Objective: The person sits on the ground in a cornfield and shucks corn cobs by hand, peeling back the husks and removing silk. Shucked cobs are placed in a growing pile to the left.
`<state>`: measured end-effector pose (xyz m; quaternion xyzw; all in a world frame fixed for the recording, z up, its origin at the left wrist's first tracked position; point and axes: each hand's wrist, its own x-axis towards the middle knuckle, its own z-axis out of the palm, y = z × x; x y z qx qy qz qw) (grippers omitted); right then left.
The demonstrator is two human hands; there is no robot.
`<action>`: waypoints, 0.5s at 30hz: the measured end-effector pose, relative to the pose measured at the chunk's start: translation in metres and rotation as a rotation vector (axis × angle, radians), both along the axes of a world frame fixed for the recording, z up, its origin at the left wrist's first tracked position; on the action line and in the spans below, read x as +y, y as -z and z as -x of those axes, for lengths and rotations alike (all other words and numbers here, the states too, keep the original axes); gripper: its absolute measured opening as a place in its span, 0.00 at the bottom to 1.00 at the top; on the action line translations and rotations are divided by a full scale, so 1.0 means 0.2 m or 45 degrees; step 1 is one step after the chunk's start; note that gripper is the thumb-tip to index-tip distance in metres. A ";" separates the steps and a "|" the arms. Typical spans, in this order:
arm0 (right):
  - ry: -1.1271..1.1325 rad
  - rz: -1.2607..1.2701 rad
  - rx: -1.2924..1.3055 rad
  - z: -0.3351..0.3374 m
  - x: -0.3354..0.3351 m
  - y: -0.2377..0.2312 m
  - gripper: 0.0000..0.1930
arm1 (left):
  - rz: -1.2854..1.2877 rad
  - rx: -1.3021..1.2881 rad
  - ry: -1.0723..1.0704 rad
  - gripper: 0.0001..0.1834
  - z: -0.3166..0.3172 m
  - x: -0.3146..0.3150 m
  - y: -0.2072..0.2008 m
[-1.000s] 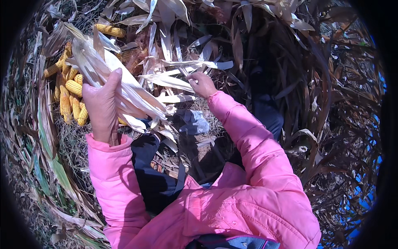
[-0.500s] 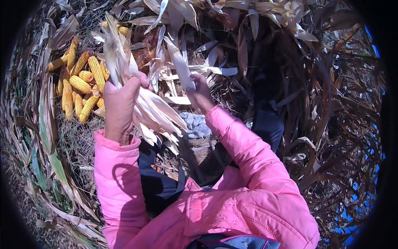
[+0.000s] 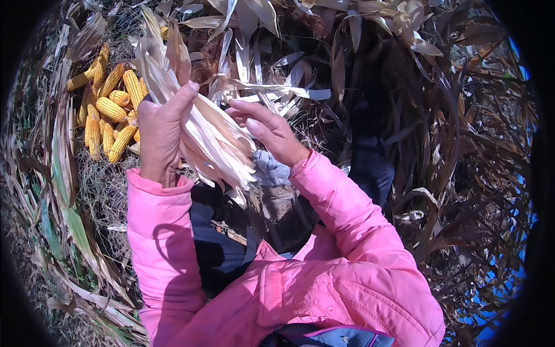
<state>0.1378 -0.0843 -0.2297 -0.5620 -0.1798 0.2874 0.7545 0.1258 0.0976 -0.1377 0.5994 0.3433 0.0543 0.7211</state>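
My left hand [image 3: 163,134] is closed around a bundle of dry corn husks [image 3: 217,136], its thumb lying over them. The pale leaves stick out above the fist and fan out below it to the right. Just to the right of the bundle is my right hand [image 3: 273,134], its fingers apart and pointing left, with nothing seen in it. Its fingertips come close to the husks; whether they touch, I cannot tell. Left of my left hand lies a pile of husked yellow corn cobs [image 3: 111,109].
Loose pale husks [image 3: 289,92] lie beyond my hands. A grey lumpy thing [image 3: 270,169] is on the ground below my right hand. Dry corn stalks [image 3: 462,150] crowd the right side, and long leaves [image 3: 66,173] lie along the left. My dark-clothed legs [image 3: 211,237] frame the ground between.
The single husk leaf my right hand held is out of it, and its fingers have opened and come nearer the bundle. My left hand keeps its hold, shifted slightly.
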 end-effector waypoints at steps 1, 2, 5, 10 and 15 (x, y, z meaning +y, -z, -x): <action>0.098 0.065 0.019 -0.04 -0.01 0.07 0.16 | -0.122 -0.016 -0.055 0.15 0.01 0.05 0.01; 0.129 0.399 -0.413 -0.08 -0.04 0.24 0.15 | -0.209 -0.007 -0.073 0.14 0.01 0.09 0.02; -0.322 1.237 -0.681 0.08 -0.14 0.70 0.14 | -0.411 -0.090 -0.021 0.11 -0.02 0.10 0.02; -0.276 1.291 -0.833 0.31 -0.10 0.92 0.19 | -0.308 -0.139 0.114 0.11 0.01 0.09 -0.01; 0.275 0.912 -0.661 0.27 -0.13 0.88 0.17 | -0.353 -0.009 0.064 0.08 0.02 0.12 0.01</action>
